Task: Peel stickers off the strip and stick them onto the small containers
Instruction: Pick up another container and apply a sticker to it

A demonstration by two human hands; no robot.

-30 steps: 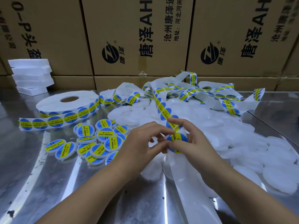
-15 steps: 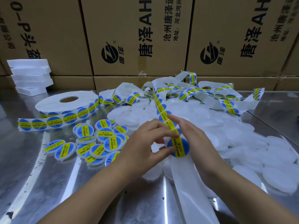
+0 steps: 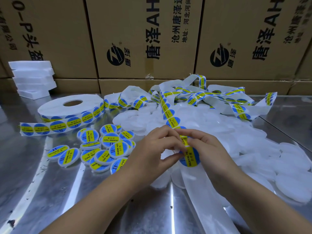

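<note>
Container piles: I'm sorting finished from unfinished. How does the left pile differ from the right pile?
The left pile wears blue-and-yellow stickers; the right pile is bare white. The left pile is small; the right pile is much larger and sprawls wider. Both hold flat round containers on the metal table.

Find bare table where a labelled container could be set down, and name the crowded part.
Bare table lies front left, between the labelled containers and the near edge, and left of the sticker roll. The white container heap crowds the right.
</note>
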